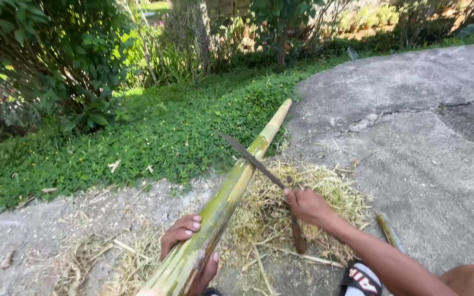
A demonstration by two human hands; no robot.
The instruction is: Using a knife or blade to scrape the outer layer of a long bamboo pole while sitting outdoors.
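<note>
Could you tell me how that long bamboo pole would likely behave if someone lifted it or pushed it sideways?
The bamboo pole looks straight and thick, so probably stiff. It is round, so it may roll on the concrete if the left hand lets go. Its shaved green skin could be slippery. The right hand holds a knife against it.

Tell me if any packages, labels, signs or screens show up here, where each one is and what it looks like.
Sandal strap: bottom edge, under the right forearm; black band with pale and red printed marks, the only label-like thing.
No packages, signs or screens: only the bamboo pole, the long knife, straw shavings, concrete and greenery.
</note>
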